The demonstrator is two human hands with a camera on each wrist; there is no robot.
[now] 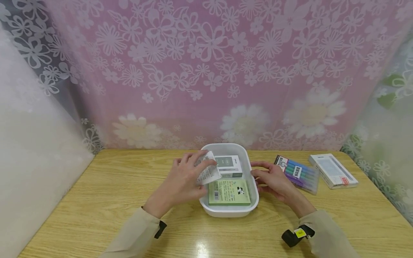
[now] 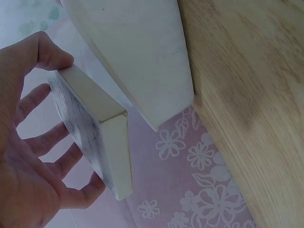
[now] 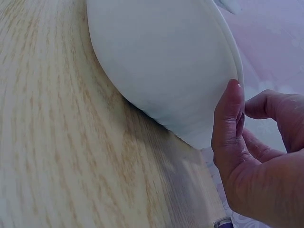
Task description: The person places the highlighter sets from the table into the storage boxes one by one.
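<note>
My left hand [image 1: 184, 181] grips a small white box [image 1: 208, 170] with dark printed text, tilted above the left side of a white plastic tub [image 1: 226, 214]. In the left wrist view the white box [image 2: 90, 126] sits between thumb and fingers, apart from the tub's outer wall [image 2: 142, 52]. At the tub's right rim, my right hand [image 1: 274, 181] pinches the edge; the right wrist view shows one finger [image 3: 228, 118] along the outer wall. Inside the tub lie a green box with a panda picture [image 1: 229, 193] and a grey-and-white box [image 1: 229, 165] behind it.
Right of the tub, a clear pack of coloured pens [image 1: 298, 173] lies on the wooden table [image 1: 122, 190]. Farther right is a flat white box [image 1: 333, 171] with a red label. A pink flowered curtain [image 1: 193, 79] hangs behind the table's back edge.
</note>
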